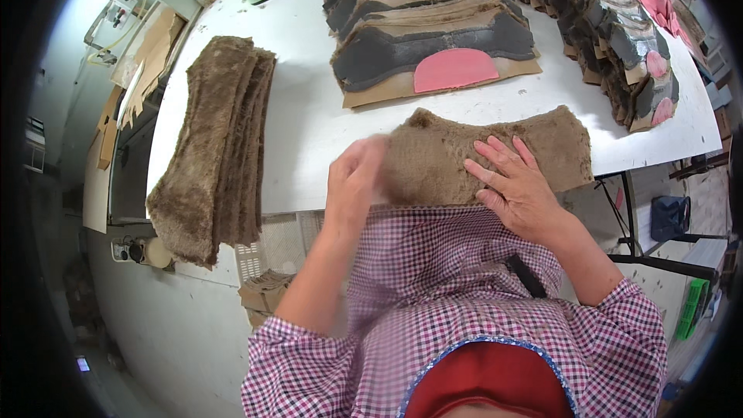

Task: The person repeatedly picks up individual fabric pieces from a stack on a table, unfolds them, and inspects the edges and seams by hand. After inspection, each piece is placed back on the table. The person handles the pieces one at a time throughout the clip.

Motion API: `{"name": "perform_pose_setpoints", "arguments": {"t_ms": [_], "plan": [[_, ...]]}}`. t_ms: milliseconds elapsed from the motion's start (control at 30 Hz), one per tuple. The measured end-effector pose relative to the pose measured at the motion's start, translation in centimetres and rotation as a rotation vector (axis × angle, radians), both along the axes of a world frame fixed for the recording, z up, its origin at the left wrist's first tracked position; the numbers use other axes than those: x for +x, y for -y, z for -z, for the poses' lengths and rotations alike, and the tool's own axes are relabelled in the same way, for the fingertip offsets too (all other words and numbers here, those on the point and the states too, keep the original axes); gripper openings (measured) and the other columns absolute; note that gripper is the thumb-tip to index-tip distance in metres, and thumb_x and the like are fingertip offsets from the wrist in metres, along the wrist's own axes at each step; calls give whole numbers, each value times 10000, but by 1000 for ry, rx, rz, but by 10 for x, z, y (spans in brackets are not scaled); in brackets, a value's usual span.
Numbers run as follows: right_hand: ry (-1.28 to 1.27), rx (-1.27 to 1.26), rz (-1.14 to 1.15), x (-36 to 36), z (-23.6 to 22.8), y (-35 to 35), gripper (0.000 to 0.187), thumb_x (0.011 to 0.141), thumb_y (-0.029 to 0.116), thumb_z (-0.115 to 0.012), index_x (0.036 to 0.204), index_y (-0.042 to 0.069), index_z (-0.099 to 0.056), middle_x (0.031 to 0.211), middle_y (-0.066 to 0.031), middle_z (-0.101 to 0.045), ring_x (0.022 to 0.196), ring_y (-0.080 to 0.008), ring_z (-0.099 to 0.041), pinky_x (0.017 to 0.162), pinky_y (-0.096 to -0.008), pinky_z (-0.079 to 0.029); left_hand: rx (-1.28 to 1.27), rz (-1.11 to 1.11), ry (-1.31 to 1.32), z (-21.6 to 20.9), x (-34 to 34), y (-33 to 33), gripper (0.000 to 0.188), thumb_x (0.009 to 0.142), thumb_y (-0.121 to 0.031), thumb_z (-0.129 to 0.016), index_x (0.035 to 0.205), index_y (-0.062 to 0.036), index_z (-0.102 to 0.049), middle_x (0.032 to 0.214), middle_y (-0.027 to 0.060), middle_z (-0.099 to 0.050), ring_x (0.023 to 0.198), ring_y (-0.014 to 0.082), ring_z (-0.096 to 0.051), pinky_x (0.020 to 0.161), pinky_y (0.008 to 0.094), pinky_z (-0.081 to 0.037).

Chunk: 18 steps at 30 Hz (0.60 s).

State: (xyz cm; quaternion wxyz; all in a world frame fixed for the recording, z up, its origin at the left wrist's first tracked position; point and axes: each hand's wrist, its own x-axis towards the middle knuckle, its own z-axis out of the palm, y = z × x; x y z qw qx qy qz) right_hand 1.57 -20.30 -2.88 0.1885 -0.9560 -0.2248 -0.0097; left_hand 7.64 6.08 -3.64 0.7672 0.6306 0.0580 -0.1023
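The white bench bears, at left, a stack of brown plush pieces and, at its near edge, a brown plush panel. The panel appears light, soft and pliable, hardly fragile; its short ends probably offer the best hold. The right hand lies upon it, fingers spread apart; the left hand, blurred at its left end, has fingers curled, grip indeterminate.

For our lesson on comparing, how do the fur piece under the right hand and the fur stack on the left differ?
The fur piece lies crosswise; the fur stack points away from the person. The right hand rests on the fur piece; no hand touches the fur stack. Both are brown.
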Motion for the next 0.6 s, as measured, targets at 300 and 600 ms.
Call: {"name": "perform_pose_setpoints", "arguments": {"t_ms": [300, 600], "plan": [[21, -22, -22, 0, 0, 0, 514, 939, 425, -553, 1376, 160, -500, 1465, -102, -422, 1404, -270, -322, 1182, -483, -155, 946, 72, 322, 9, 26, 4, 103, 873, -92, -661, 854, 4, -627, 778, 62, -608, 692, 163, -564, 633, 313, -466], [-12, 64, 25, 9, -13, -4, 593, 945, 439, -525, 1373, 32, -474, 1481, -140, -395, 1397, -278, -330, 1183, -455, -165, 1138, -13, 692, 22, 22, 16, 151, 864, -53, -641, 842, -28, -494, 825, 123, -550, 723, 293, -557, 668, 386, -458]]}}
